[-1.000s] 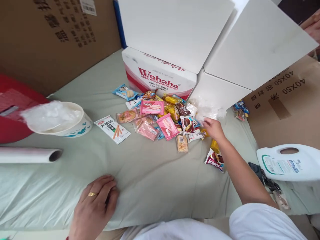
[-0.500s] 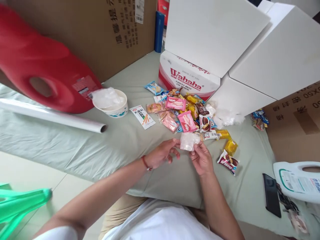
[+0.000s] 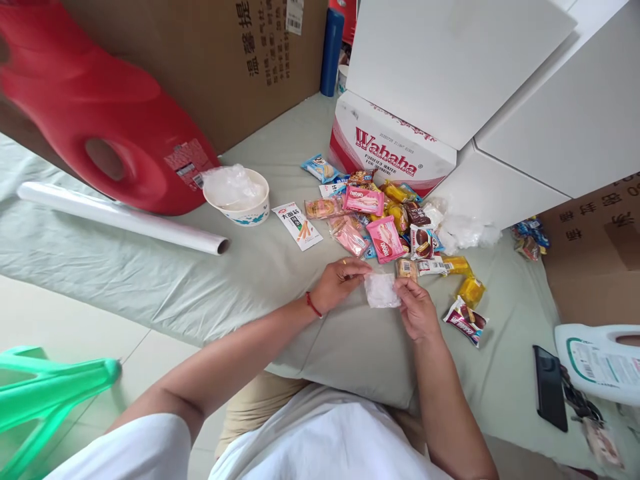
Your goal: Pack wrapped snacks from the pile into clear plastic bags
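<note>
Both my hands hold a small clear plastic bag (image 3: 381,291) just above the pale green cloth. My left hand (image 3: 340,283) pinches its left edge and my right hand (image 3: 418,308) pinches its right edge. Just beyond them lies a pile of wrapped snacks (image 3: 385,223) in pink, yellow, brown and blue wrappers. A crumpled heap of clear bags (image 3: 463,231) lies at the pile's right side. A brown and white snack packet (image 3: 466,321) lies alone to the right of my right hand.
A white paper bowl (image 3: 239,198) with plastic in it, a white roll (image 3: 123,217) and a red jug (image 3: 95,113) stand at left. A Wahaha box (image 3: 390,153) and white boxes stand behind. A phone (image 3: 549,387) and white jug (image 3: 600,363) lie right. A green stool (image 3: 45,393) is lower left.
My right hand took a clear bag from beside the snack pile. My left hand came off the cloth and joined it; the bag now sits flatter between both hands. The view shifted left.
</note>
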### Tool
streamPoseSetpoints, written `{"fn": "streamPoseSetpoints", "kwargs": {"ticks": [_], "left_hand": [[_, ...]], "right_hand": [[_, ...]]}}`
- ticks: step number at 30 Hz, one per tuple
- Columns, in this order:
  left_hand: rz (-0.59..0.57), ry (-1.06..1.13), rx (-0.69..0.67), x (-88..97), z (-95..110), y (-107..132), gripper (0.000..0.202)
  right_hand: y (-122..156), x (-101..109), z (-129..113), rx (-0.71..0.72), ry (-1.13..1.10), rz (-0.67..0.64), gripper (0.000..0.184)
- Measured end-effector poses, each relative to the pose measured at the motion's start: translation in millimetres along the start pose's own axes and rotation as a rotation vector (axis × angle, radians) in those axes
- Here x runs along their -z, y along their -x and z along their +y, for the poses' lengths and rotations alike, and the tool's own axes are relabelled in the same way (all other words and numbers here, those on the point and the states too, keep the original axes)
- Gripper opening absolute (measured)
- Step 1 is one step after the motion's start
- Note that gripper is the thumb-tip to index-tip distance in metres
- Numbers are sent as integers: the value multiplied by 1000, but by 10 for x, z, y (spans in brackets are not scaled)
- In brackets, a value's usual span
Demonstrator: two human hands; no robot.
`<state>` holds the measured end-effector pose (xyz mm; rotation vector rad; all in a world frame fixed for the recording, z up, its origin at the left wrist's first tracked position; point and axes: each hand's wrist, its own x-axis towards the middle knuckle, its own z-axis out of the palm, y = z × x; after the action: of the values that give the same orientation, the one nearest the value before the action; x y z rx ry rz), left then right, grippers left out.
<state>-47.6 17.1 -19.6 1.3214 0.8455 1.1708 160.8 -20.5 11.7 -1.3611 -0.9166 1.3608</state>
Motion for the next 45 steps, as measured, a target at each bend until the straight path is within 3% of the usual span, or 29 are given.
{"fn": "streamPoseSetpoints", "kwargs": {"ticks": [6, 12, 17, 20, 23, 26, 28, 31, 33, 36, 38, 42, 45], "left_hand": [[0, 242, 41, 100, 108, -56, 12], [-136, 471, 250, 142, 178, -60, 19], [-103, 570, 425, 112, 159, -78, 37], [-214, 469, 443, 79, 151, -58, 53], [-309, 417, 418, 51, 141, -27, 53], [-269, 368, 370, 36, 120, -18, 49], [-225, 338, 349, 28, 103, -28, 49], [-151, 342, 321, 11, 79, -43, 49], [-112, 359, 291, -4, 66, -42, 48], [-120, 376, 272, -22, 49, -25, 47], [-133, 386, 273, -18, 45, -20, 47], [-162, 458, 279, 32, 62, -50, 46], [-84, 522, 277, 81, 74, -97, 46]], "right_hand": [[-14, 14, 72, 84, -178, 246, 31], [19, 9, -65, 204, -269, 290, 29], [38, 47, -230, 123, -120, 87, 33], [-20, -8, -249, 84, 40, -111, 34], [-146, -102, -223, 179, 234, -235, 33], [-245, -176, -210, 296, 378, -260, 33], [-238, -203, -214, 400, 464, -150, 31], [-107, -239, -198, 536, 529, 209, 30], [16, -296, -151, 489, 472, 283, 34], [142, -443, -40, 296, 315, 57, 35], [156, -534, 28, 229, 212, -18, 31], [92, -537, 63, 155, -45, 12, 27], [66, -396, 29, 67, -213, 47, 28]]}}
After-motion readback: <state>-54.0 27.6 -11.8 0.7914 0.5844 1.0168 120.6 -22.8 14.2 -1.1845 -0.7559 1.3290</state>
